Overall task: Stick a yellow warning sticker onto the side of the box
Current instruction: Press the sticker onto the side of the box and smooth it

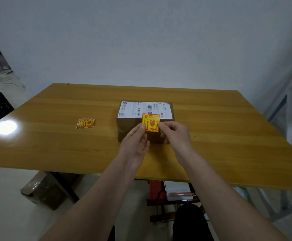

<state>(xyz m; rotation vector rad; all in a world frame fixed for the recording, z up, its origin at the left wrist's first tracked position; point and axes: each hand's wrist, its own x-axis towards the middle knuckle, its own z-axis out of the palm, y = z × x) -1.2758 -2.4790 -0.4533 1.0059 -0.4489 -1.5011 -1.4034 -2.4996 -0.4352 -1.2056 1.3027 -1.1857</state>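
1. Nearest us: left hand point(134, 145) and right hand point(174, 136) each pinch one yellow sticker point(150, 122) by its lower corners, upright before the box's near side.
2. One box point(133, 126) sits mid-table point(54, 145), well clear of every edge.
3. Spare sticker stack point(85, 123) lies left; we can't count it.

Box point(144, 119) mid-table point(54, 145), sticker point(150, 122) before its near side, sticker stack point(85, 123) well left.
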